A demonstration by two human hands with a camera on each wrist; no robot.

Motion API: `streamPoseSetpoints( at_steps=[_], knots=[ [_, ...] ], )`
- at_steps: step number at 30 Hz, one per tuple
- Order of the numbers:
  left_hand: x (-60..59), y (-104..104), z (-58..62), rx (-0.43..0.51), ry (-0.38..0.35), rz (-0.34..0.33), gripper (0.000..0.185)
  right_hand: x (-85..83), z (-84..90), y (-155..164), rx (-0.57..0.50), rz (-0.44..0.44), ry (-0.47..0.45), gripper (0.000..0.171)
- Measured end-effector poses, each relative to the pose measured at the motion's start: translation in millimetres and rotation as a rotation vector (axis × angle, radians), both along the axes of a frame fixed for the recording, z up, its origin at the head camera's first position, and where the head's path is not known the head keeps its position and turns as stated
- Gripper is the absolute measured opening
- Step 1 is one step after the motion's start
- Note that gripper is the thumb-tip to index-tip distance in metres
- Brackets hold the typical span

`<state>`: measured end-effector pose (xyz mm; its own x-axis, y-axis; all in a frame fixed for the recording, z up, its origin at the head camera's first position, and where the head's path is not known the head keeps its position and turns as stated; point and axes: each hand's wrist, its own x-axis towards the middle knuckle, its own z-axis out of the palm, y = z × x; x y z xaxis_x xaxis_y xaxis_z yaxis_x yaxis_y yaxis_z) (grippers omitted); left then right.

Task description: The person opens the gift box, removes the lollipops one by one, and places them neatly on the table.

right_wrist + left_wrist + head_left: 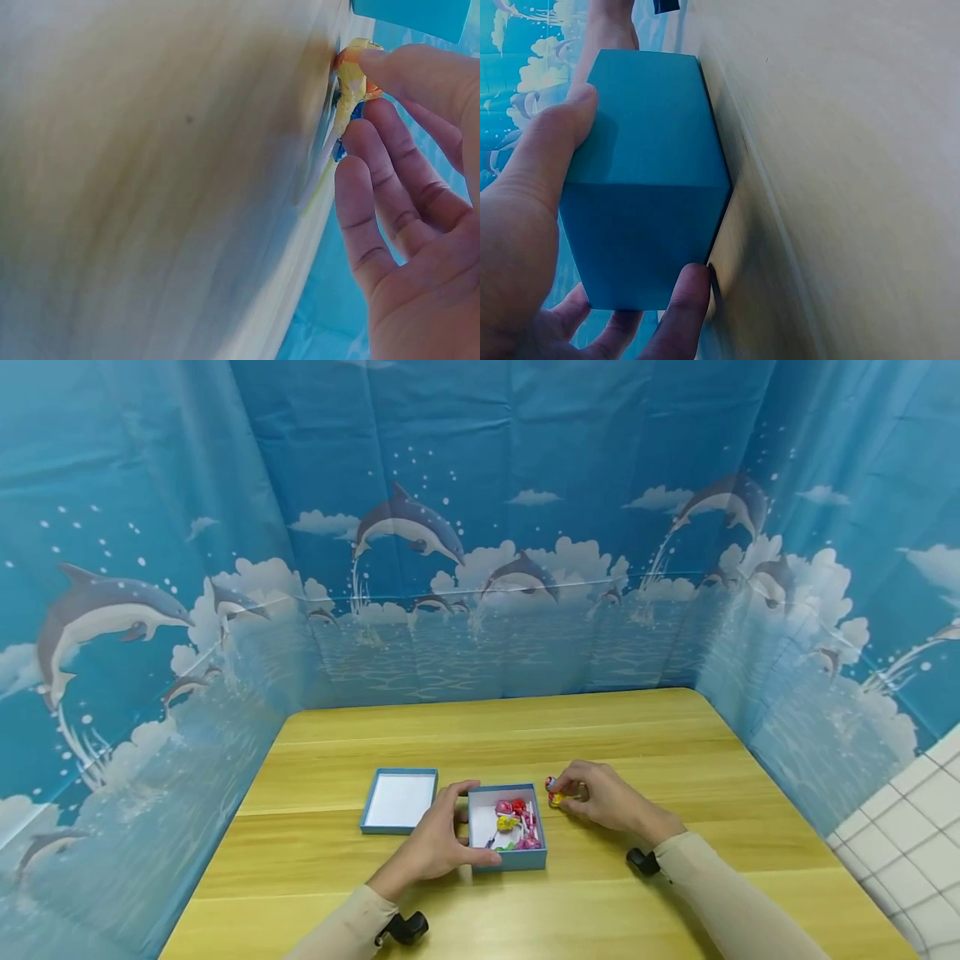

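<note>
A blue open-topped box (508, 860) with a white inside stands on the table, and several wrapped lollipops (507, 822) lie in it. My left hand (438, 839) grips the box at its left, its thumb on the near wall and its fingers spread along the left side. Right of the box, my right hand (607, 800) pinches a yellow-wrapped lollipop (349, 82) between thumb and fingers, low at the tabletop. Against it sits a second lollipop (551, 782) with blue and red on its wrapper, partly hidden by the fingers in the right wrist view.
The blue box lid (400, 800), white inside, lies upturned left of the box, close to my left hand. All this rests on a wood-grain table (360, 893). A dolphin-print curtain (480, 643) hangs along the table's back and sides.
</note>
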<state>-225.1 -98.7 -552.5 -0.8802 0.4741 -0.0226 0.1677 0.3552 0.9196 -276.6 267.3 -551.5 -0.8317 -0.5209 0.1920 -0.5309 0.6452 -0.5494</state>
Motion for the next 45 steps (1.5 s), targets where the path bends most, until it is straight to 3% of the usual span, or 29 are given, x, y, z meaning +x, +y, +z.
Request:
streamPoseSetpoints(
  at_steps=[18,32,45],
  knots=[
    [-0.6,-2.3,-1.5,0.053,-0.028,-0.011,0.119,4.4,14.9,-10.5,0.000,-0.013,0.077,0.018],
    [3.4,0.1,-2.5,0.083,-0.032,-0.009,0.116,19.6,40.9,-43.6,-0.005,0.145,0.160,0.017],
    [1.4,-0.4,-0.6,0.012,0.021,0.007,0.116,17.6,61.4,-74.7,0.079,0.306,0.074,0.020]
  ],
)
